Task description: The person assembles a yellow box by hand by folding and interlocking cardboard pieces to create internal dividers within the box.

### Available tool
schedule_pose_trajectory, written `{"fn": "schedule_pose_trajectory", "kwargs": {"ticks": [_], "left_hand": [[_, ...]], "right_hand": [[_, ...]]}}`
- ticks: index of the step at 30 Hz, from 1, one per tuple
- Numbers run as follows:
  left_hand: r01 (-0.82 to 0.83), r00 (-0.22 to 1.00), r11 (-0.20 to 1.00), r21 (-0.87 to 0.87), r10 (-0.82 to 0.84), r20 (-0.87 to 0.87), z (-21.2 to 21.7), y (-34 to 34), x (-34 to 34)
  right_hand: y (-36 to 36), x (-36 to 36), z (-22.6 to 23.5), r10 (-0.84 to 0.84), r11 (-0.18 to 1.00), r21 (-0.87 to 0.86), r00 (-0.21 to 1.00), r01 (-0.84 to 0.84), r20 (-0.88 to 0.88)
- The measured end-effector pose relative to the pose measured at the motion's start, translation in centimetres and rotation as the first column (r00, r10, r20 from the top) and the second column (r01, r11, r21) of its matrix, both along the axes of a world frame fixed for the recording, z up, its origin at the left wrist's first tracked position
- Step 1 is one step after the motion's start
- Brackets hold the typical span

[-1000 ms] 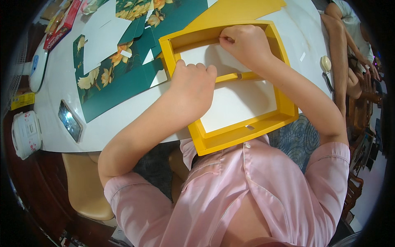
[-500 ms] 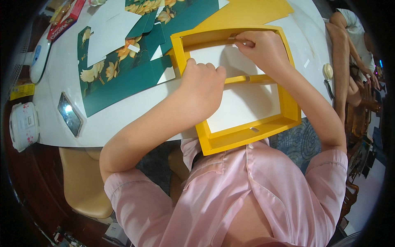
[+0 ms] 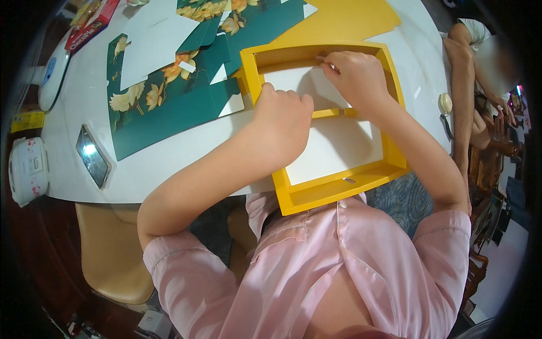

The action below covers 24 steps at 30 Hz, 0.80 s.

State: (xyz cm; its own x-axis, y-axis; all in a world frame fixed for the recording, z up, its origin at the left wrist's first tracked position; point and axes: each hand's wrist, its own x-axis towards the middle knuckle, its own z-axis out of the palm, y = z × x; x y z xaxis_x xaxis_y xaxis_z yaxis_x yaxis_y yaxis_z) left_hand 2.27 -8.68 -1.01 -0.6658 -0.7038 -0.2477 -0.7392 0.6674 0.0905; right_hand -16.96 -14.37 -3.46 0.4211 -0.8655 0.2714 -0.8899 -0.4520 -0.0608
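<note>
A yellow box tray (image 3: pixel 339 189) with a white bottom is lying on the white worktop (image 3: pixel 169 169), and its near end is sticking out over the edge toward the person. The left hand (image 3: pixel 282 116) is resting inside the tray by the left wall, with its fingers curled into a loose fist, pressing down. The right hand (image 3: pixel 353 76) is reaching to the far wall, and its fingers are pinching a small bit there that is too tiny to name. Green flower-printed card sheets (image 3: pixel 169 101) are lying just beside the tray on the left. A phone (image 3: pixel 92 155) is lying near the worktop's edge.
</note>
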Motion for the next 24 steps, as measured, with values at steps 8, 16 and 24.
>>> {"fn": "schedule_pose_trajectory", "kwargs": {"ticks": [8,16,24], "left_hand": [[0.015,1.000,1.000,-0.005,-0.015,-0.014,0.1,-0.1,-0.1],[0.002,0.999,1.000,0.000,-0.002,-0.050,0.1,0.1,0.1],[-0.048,0.995,0.999,0.026,0.050,-0.082,-0.1,-0.1,0.1]], "right_hand": [[0.5,0.4,1.4,-0.212,0.963,0.201,0.965,0.179,0.156],[0.1,0.9,1.5,-0.261,0.941,0.269,0.948,0.207,0.181],[1.4,-1.9,5.5,-0.190,0.919,0.339,0.980,0.200,-0.064]]}}
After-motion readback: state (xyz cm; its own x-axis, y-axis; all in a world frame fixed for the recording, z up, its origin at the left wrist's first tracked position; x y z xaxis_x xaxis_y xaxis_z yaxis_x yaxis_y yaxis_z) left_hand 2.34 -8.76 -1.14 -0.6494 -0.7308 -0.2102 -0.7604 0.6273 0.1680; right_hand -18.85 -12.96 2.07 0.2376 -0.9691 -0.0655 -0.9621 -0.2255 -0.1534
